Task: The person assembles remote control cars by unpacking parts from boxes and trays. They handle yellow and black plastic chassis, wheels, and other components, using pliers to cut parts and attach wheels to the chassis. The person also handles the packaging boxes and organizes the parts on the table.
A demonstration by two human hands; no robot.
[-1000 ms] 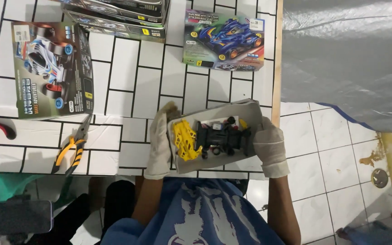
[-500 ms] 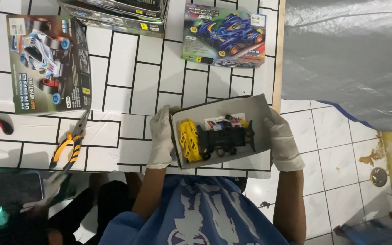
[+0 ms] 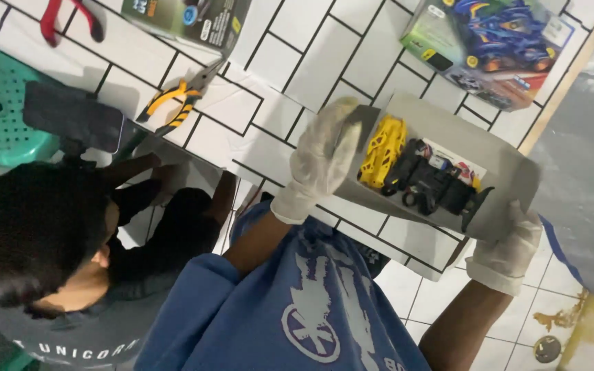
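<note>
White gloves, blue printed tee.

Both hands are gloved: the left hand (image 3: 321, 154) wears a pale, off-white knitted glove, slightly fuzzy in texture, with a snug ribbed cuff ending at the wrist; the right hand (image 3: 510, 251) wears a matching one, its cuff rolled into a thicker band. Forearms are bare past the cuffs. The blue T-shirt (image 3: 290, 309) is short-sleeved, mid-blue cotton, creased across the chest, carrying a white print: a round wheel-like emblem below a blocky shape, with more white marks toward the hem.
</note>
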